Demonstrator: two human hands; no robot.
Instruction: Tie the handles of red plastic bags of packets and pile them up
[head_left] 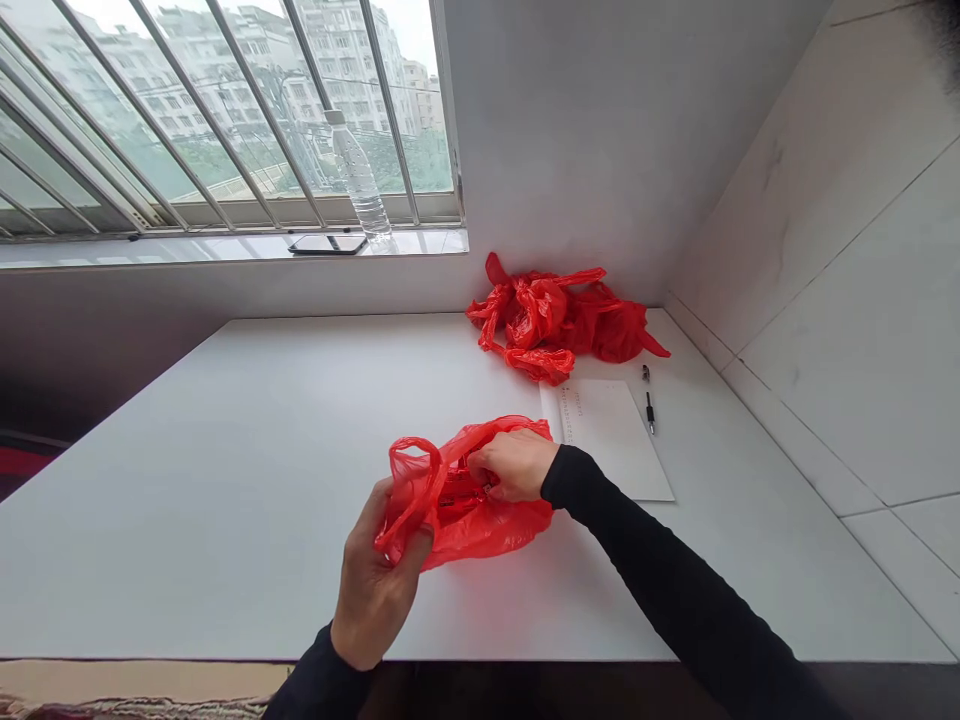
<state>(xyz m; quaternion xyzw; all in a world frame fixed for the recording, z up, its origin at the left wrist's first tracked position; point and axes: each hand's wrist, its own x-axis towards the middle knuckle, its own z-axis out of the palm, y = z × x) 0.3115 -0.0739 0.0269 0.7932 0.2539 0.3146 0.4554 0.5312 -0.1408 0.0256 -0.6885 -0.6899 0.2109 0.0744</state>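
A thin red plastic bag (480,540) lies on the white table in front of me, its mouth facing up. My left hand (379,580) grips the bag's left end by the handle loop, thumb on the near side. My right hand (517,465) reaches into the opening from the right, its fingers curled together. Whatever those fingers pinch is mostly hidden. Inside the bag, next to the fingertips, dark printed shapes (459,492) show through the red film; I cannot tell what they belong to.
Crumpled red plastic bags (540,310) are heaped against the back wall. In front of them lie an open notebook (615,440) and a black pen (650,412). A water bottle (360,180) and a phone (327,244) rest on the windowsill. A tiled wall (847,330) bounds the right side.
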